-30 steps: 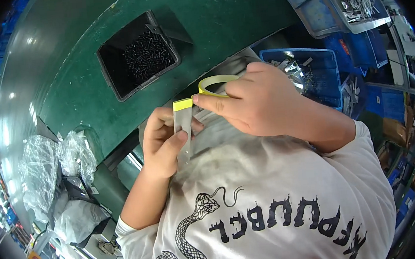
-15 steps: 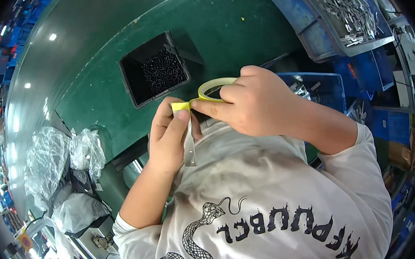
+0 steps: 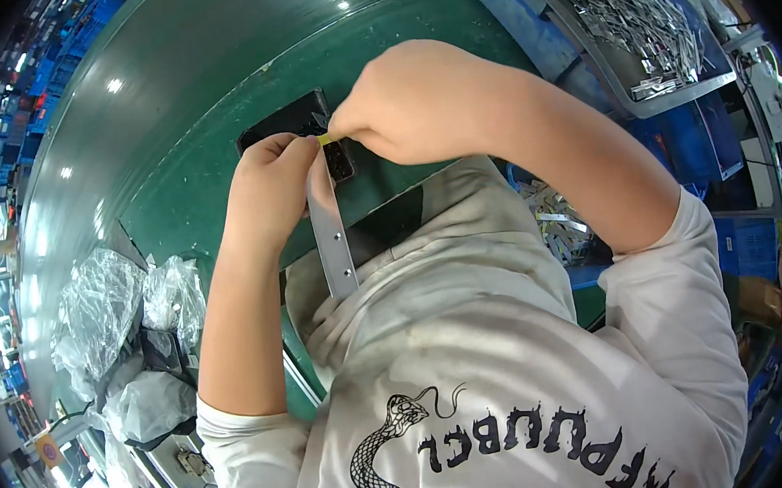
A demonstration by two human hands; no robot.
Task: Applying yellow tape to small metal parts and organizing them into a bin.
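Note:
My left hand [image 3: 267, 188] is closed on the upper end of a flat, shiny metal strip [image 3: 333, 240] with small holes. The strip hangs down toward my lap. A short bit of yellow tape [image 3: 325, 139] shows at its top, between both hands. My right hand [image 3: 420, 102] pinches that tape, back of the hand uppermost, and the tape roll is hidden from sight. Just beyond my fingers stands a black bin [image 3: 280, 122] of small dark parts, partly covered by my hands.
On the green bench [image 3: 207, 158], crumpled clear plastic bags [image 3: 98, 297] lie at left. A grey-blue crate [image 3: 620, 98] heaped with thin metal pieces stands at upper right. Below it, a blue basket [image 3: 589, 276] of metal strips sits beside my right side.
Both hands have moved away from my body, over the black bin. More of the metal strip shows below my left hand. The yellow roll has gone out of sight at my right hand.

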